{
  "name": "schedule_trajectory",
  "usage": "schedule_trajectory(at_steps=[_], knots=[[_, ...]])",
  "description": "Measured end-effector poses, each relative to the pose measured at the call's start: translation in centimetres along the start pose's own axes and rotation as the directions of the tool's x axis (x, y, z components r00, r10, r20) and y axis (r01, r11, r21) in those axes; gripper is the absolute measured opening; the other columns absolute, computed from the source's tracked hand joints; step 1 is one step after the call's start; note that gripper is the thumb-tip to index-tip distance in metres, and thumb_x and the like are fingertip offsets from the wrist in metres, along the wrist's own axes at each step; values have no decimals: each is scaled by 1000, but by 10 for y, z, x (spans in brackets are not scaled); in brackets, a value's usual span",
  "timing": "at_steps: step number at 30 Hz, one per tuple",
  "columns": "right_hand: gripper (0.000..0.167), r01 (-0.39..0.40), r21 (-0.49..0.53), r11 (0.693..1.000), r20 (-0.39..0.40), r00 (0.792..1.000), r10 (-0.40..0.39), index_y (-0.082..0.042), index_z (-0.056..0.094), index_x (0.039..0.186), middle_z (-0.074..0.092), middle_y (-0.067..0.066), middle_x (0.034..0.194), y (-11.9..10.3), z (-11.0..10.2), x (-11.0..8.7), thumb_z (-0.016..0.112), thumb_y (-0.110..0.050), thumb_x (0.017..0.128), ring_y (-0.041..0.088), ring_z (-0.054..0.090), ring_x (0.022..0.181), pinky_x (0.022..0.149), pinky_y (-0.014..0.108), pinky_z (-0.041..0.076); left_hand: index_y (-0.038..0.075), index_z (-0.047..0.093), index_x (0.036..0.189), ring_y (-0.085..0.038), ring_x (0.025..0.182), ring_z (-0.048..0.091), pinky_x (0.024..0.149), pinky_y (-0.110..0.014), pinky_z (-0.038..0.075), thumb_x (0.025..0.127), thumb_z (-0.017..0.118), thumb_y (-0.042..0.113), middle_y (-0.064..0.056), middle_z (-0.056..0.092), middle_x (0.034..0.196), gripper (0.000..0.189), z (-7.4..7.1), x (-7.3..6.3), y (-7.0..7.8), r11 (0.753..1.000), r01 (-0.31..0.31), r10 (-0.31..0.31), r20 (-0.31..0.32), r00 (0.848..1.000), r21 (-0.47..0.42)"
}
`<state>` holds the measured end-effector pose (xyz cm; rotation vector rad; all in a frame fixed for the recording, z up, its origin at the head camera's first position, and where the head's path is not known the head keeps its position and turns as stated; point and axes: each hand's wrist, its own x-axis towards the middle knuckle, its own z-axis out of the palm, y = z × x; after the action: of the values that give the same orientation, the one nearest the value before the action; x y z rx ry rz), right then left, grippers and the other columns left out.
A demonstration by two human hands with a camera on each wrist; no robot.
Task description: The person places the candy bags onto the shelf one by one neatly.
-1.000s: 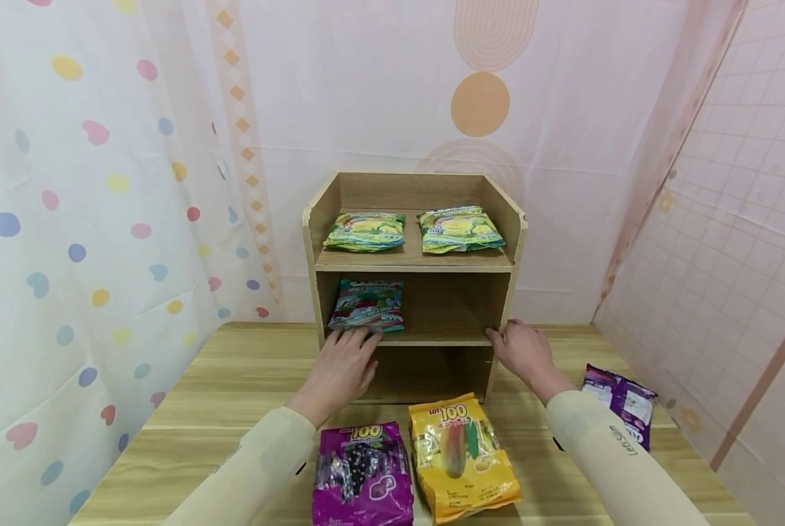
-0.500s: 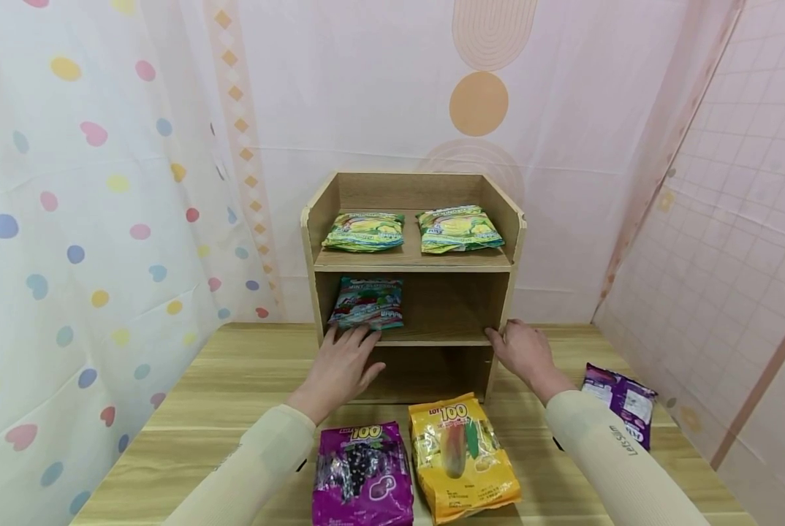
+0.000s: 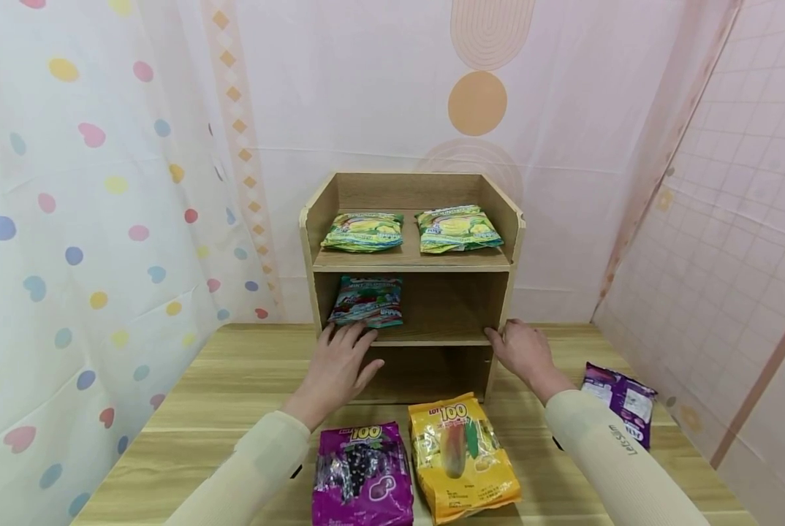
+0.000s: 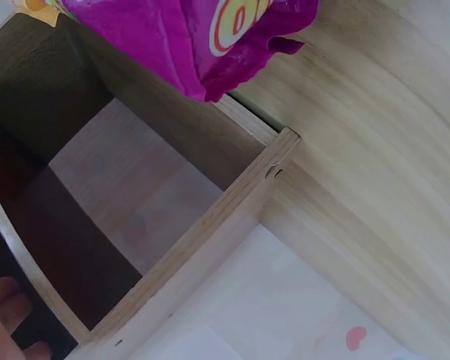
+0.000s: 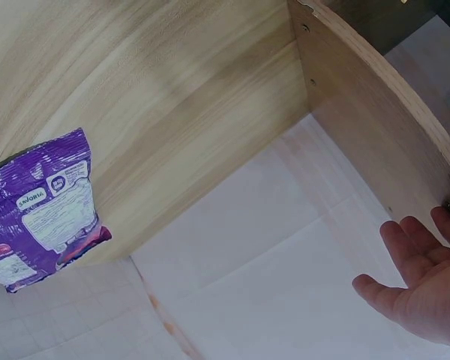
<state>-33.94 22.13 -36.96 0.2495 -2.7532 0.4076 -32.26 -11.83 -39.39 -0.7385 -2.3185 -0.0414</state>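
The left hand (image 3: pixel 340 365) reaches the middle level of a small wooden shelf (image 3: pixel 412 269), fingers extended against the front edge of a teal bag of candy (image 3: pixel 369 301) lying at the left there. Its fingers (image 4: pixel 7 307) show at the lower left corner in the left wrist view. The right hand (image 3: pixel 522 352) holds the shelf's right side panel, thumb at the front edge and fingers along the outside. Seen from the right wrist, those fingers (image 5: pixel 412 247) lie beside the panel. Two yellow-green candy bags (image 3: pixel 366 232) rest on the top level.
In front of the shelf, a purple candy bag (image 3: pixel 364 475) and a yellow candy bag (image 3: pixel 463 459) lie side by side on the wooden table (image 3: pixel 234 424). Another purple bag (image 3: pixel 619 404) lies at the right, beyond the right forearm. Patterned curtains (image 3: pixel 392 95) hang behind and beside the table.
The teal bag has slid slightly deeper into the middle level, the left fingers following its front edge. The left thumb has spread away from the fingers. The right hand stays in place.
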Motion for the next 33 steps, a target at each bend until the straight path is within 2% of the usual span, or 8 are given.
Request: schedule_trajectory(at_steps=[3,8,13,18,21,23,27,33], knots=[[56,1,0,1000,2,1000,-1,-10,50,54,65,27,117,0,0,0,46,-35,104,40,67,89,77,51,49,6,64,125,-38,116,57,102,-61,37,93,69,34,-20,60,126,43,-3,0,-3,1000,-26,24,-136,990,-15],[56,-2,3,1000,-2,1000,2,-11,50,54,68,24,109,-1,0,-1,47,-35,104,37,66,81,72,48,48,2,64,120,-42,118,54,100,-61,38,96,61,34,-24,58,127,39,-9,3,-10,999,-44,34,-316,948,-25],[55,-1,8,1000,-4,1000,1,-11,50,54,68,22,104,-1,-1,-1,47,-34,104,32,63,70,67,45,46,1,63,120,-43,119,51,98,-57,40,104,44,41,-25,55,130,47,-14,4,-19,1000,0,2,-418,908,4],[56,1,3,1000,-6,1000,-1,-11,49,54,68,21,101,-1,-1,-1,47,-35,104,29,62,65,65,43,46,-3,51,135,-45,123,46,93,-57,43,102,48,38,-29,45,139,53,-16,5,-27,999,48,-40,-490,871,2],[56,0,0,1000,-5,1000,0,-11,49,54,68,19,97,-1,-1,-1,47,-35,104,27,60,62,63,42,46,-6,40,143,-46,127,42,92,-58,42,99,55,33,-30,38,144,60,-17,5,-31,996,89,-85,-513,854,-17],[56,-1,-2,1000,-5,1000,1,-11,49,54,67,18,93,-1,-1,-1,47,-35,104,26,58,60,62,42,46,-7,34,145,-46,129,39,94,-58,41,94,62,27,-30,36,145,67,-18,4,-34,991,126,-128,-506,853,-40],[55,-2,-3,1000,-4,1000,2,-11,49,54,65,15,86,-2,-1,-1,47,-35,104,24,56,58,61,40,45,-11,30,146,-46,130,37,100,-59,36,87,69,24,-31,35,144,79,-20,3,-38,976,203,-219,-455,863,-85],[55,-4,2,1000,1,1000,4,-11,48,54,60,11,75,-2,-1,0,48,-34,104,21,51,53,57,38,43,-13,34,144,-47,125,42,100,-61,36,91,68,31,-31,39,141,77,-19,1,-43,948,298,-317,-359,878,-109]])
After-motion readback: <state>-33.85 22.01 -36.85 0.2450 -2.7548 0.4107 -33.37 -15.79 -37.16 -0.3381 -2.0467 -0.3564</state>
